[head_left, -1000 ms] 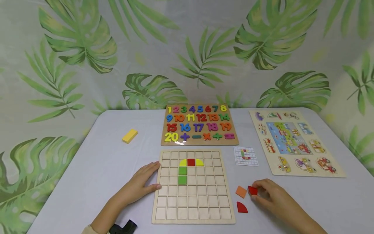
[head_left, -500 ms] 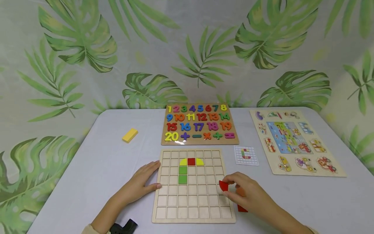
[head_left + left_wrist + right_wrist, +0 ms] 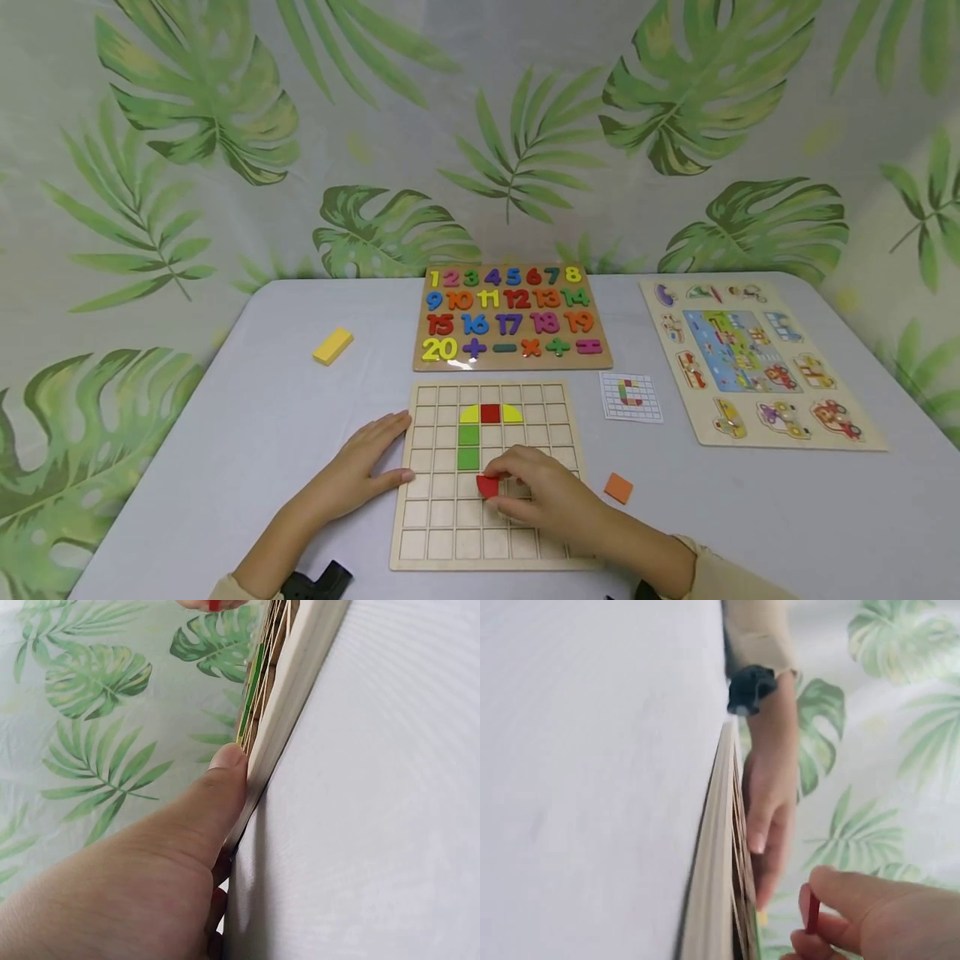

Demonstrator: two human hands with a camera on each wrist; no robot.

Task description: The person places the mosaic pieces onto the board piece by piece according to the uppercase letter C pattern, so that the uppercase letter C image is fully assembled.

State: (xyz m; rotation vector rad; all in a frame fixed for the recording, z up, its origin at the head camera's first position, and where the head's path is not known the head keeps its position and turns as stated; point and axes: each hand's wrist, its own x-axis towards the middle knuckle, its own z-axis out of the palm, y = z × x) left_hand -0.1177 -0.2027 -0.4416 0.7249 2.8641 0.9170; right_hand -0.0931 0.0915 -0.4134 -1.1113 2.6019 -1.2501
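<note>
My right hand (image 3: 551, 500) pinches a red quarter-circle tile (image 3: 487, 487) between thumb and fingers, over the wooden grid board (image 3: 399, 533), below two green square tiles (image 3: 468, 447). In the right wrist view the red tile shows edge-on in the fingertips, apart from the board. A red square tile (image 3: 491, 413) sits higher in the grid, with a yellow quarter-circle tile (image 3: 470, 414) on its left and another yellow tile (image 3: 512, 414) on its right. My left hand (image 3: 356, 471) rests against the board's left edge, fingers extended, its thumb touching the rim in the left wrist view.
An orange square tile (image 3: 618, 488) lies right of the board. A pattern card (image 3: 632, 398) is beyond it. Behind stand a number puzzle (image 3: 513, 364) and, at right, a vehicle peg puzzle (image 3: 787, 440). A yellow block (image 3: 333, 347) lies at left.
My right hand has carried the red quarter-circle tile left from beside the orange tile to over the grid. The other red quarter-circle tile is now hidden by my right forearm. My left hand stays put.
</note>
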